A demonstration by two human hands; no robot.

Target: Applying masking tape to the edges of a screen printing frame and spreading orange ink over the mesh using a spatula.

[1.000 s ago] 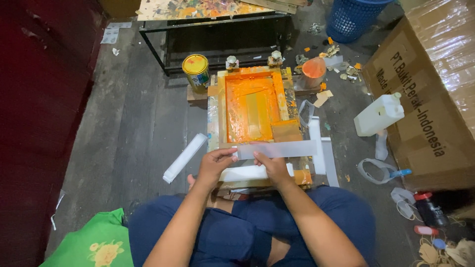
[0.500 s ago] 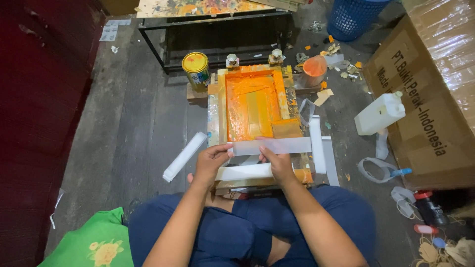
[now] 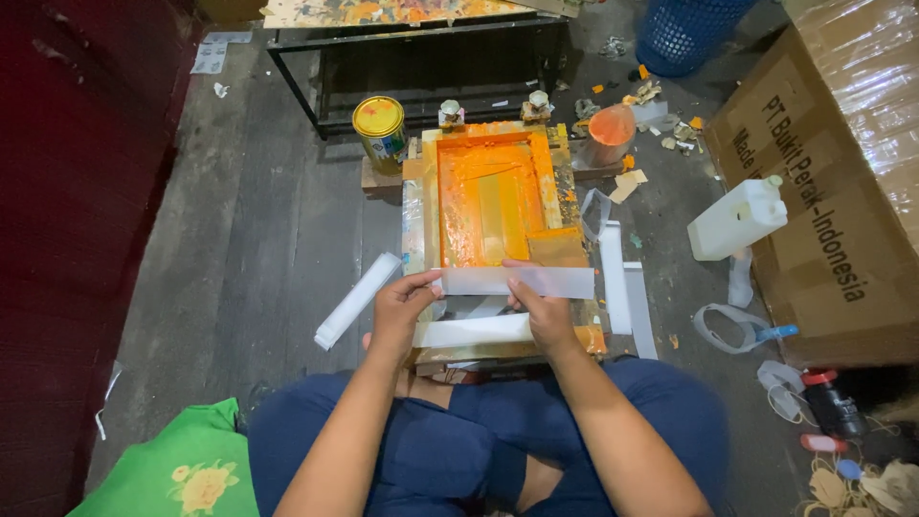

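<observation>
White paper strip (image 3: 522, 280) held flat by both hands over orange-stained screen frame (image 3: 493, 196).

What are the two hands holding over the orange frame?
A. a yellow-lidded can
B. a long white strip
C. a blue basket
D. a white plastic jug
B: the left hand and right hand grip the ends of a long white strip lying across the near end of the orange frame.

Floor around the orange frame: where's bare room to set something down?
Bare floorboards left of the screen frame, between the red wall and white tube. Right side crowded: white strips, jug, scraps, cardboard box.
</observation>
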